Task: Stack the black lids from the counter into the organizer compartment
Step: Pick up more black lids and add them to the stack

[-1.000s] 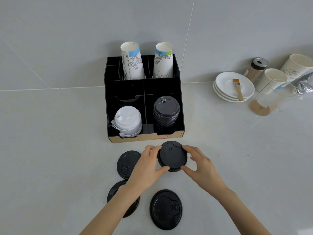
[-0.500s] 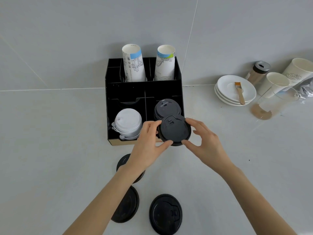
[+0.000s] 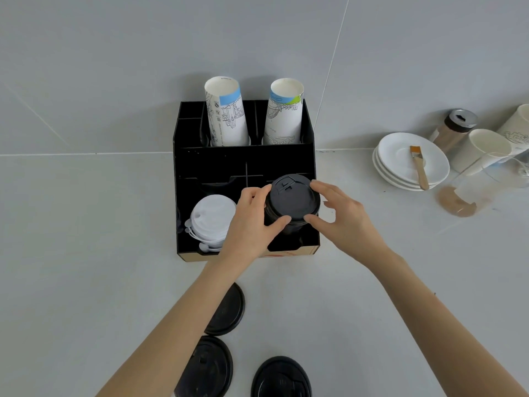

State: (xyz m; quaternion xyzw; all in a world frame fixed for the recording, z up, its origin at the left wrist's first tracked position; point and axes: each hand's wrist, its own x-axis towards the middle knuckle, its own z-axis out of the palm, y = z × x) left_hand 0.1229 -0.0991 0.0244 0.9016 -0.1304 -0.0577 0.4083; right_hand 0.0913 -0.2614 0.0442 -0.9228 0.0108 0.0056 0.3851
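head view. black lid (image 3: 293, 197) held at its rim by both hands, sitting on top of the black lid stack (image 3: 283, 227) in the front right compartment of the organizer (image 3: 246, 159). left hand (image 3: 252, 224) pinches the lid's left and near edge between thumb and fingers; right hand (image 3: 343, 219) has thumb at the near right edge and fingertips (image 3: 315, 184) on the far right edge, other fingers spread loose.

front left compartment: white lids (image 3: 210, 222), stacked and leaning. rear compartments: two paper cup stacks, left (image 3: 226, 118) with a blue band and black line drawings, right (image 3: 283, 113) with blue and green band and line drawings; small print on both, too small to read. red marking on the organizer's tan front edge, mostly hidden by the left wrist, unreadable.

counter (image 3: 86, 253): three loose black lids near the bottom — one (image 3: 229, 310) partly under the left forearm, one (image 3: 209, 368) below it, one (image 3: 282, 378) to the right.

far right: stacked white saucers (image 3: 400, 164) with a small brush (image 3: 418, 164) on top, a shaker jar (image 3: 455, 128), paper cups (image 3: 483, 150), a clear glass (image 3: 469, 193) with brown residue.
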